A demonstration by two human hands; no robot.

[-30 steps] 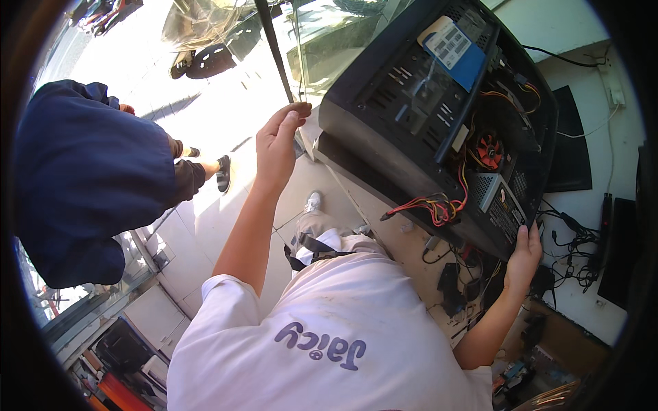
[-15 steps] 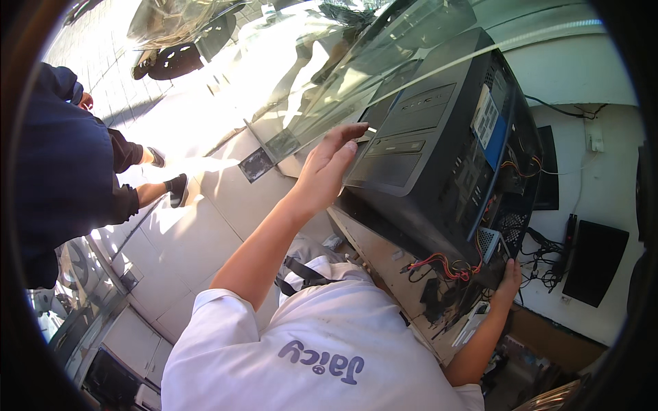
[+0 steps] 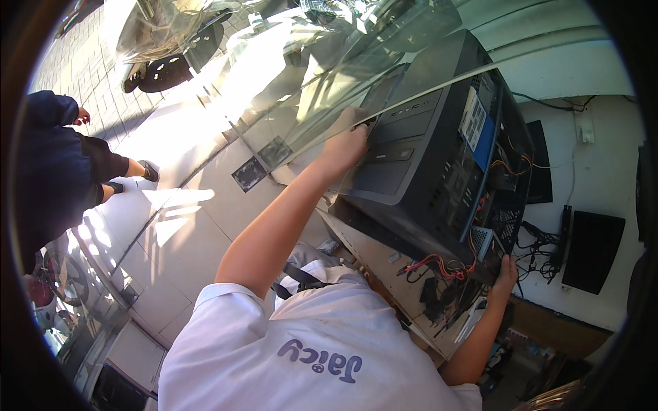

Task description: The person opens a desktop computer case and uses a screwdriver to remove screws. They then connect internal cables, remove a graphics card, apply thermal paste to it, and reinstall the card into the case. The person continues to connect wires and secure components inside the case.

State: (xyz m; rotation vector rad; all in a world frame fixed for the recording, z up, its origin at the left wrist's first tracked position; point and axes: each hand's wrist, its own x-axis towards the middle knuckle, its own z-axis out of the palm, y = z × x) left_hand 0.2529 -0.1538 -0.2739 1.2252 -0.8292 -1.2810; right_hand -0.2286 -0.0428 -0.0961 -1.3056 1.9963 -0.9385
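A black desktop computer case (image 3: 439, 168) lies tilted on a worktop, one side uncovered so that wires and inner parts show. My left hand (image 3: 345, 145) is closed with curled fingers at the edge of its front panel; the fingertips are partly hidden. At the lower back corner my right hand (image 3: 504, 277) grips the case beside the silver power supply (image 3: 482, 241), the fingers mostly out of sight underneath. Red, yellow and black power cables (image 3: 442, 266) hang from the case between my arms. A white and blue label (image 3: 476, 123) is on the case's side.
A glass pane (image 3: 439, 89) slants across above the case. Black cables (image 3: 541, 246) and a dark flat panel (image 3: 593, 251) are at the white wall. Loose dark parts lie on the worktop (image 3: 373, 257). Another person (image 3: 58, 157) is at the left, near a parked motorcycle (image 3: 164, 41).
My left hand's fingers have curled in at the case's front edge, under the glass. My right hand keeps its hold on the corner. The other person has moved farther left.
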